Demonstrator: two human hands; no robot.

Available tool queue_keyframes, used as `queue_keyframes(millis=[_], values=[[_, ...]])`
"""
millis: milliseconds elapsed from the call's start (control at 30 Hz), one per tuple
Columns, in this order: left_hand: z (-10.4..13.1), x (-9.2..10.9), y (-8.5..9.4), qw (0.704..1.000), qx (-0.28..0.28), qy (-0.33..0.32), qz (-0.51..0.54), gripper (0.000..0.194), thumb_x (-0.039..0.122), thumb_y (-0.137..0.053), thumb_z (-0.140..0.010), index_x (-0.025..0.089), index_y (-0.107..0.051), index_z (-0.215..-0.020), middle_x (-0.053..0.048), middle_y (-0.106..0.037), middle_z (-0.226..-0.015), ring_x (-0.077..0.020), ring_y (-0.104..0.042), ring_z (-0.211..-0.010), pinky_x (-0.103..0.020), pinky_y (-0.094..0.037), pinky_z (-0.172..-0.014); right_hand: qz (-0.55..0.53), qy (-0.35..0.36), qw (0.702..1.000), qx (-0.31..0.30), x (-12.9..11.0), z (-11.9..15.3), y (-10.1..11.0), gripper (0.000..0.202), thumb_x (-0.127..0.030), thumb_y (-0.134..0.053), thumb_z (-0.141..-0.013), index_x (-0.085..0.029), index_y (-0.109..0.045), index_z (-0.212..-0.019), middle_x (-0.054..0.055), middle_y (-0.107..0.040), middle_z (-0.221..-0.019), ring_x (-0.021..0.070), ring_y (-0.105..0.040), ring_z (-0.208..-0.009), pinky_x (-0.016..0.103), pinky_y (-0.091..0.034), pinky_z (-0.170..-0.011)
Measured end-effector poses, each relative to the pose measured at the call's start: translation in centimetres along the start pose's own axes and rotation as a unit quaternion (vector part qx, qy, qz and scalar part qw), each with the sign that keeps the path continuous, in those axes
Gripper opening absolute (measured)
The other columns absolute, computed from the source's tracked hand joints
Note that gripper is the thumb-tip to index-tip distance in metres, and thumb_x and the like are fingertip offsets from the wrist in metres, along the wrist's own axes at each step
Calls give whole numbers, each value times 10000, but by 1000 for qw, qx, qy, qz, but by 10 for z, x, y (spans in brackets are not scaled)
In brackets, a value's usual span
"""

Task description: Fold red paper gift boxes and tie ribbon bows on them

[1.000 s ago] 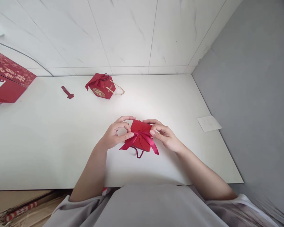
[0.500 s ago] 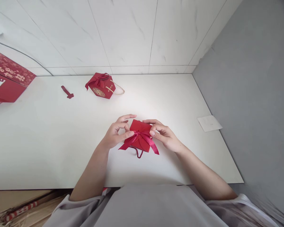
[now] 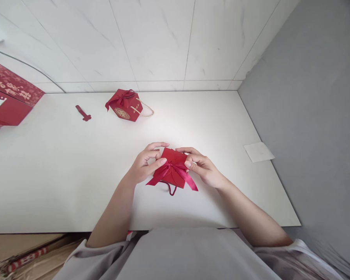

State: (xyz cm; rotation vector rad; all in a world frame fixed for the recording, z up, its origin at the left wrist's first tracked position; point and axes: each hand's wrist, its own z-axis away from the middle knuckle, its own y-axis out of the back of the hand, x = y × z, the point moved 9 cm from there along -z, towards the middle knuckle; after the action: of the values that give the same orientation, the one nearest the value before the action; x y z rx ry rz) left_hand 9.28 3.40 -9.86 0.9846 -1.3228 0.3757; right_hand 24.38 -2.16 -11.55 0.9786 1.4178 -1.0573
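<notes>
A small red box (image 3: pixel 175 154) sits mid-table, near the person, topped with a glossy red bow (image 3: pixel 171 165). A dark red cord handle (image 3: pixel 172 191) shows at its near edge.

Over the last half second, the left hand's (image 3: pixel 142 165) thumb has slid slightly toward the far side, and the bow's right tail reaches a little farther right. The box has hardly moved. The bow seems to be getting small adjustments.

The left thumb lies at the bow's left side, index finger stretched toward the far edge, the others curled; whether it grips ribbon, I cannot tell. The right hand's (image 3: pixel 205 168) thumb and index appear to pinch the bow's right side, with another finger along the box's far side.

No brand is readable. A large red carton (image 3: pixel 14 112) at far left carries big pale Chinese characters, partly cut off. A gift box (image 3: pixel 131 111) at the far side has a round gold emblem and small gold writing, too small to read.
</notes>
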Motion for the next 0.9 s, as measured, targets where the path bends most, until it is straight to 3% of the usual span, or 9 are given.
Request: queue_keyframes(millis=[333,567,900], values=[[0,5,1,998,0,-52,-43,334,286,-539,-936,180,-477,-625,-61,-554,-1337,-236,-510,-1272,-441,-366,-1142,16,13,1000,-3,0,1,3,281,-368,-544,-969,-221,-643,-750,69,-529,-1298,241,-504,-1265,398,-480,-984],[0,5,2,998,8,-50,-40,335,281,-556,-930,177,-484,-620,-56,-567,-1301,-229,-505,-1281,-419,-377,-1136,63,35,997,3,-2,1,7,287,-365,-552,-965,-227,-641,-730,60,-541,-1274,235,-356,-1407,432,-356,-1139],[0,4,2,999,1,-40,-33,331,275,-560,-925,181,-486,-616,-62,-582,-1333,-253,-437,-1364,-433,-377,-1133,80,44,996,-9,-2,-1,9,294,-372,-550,-962,-232,-645,-722,65,-568,-1221,246,-347,-1422,450,-358,-1147]])
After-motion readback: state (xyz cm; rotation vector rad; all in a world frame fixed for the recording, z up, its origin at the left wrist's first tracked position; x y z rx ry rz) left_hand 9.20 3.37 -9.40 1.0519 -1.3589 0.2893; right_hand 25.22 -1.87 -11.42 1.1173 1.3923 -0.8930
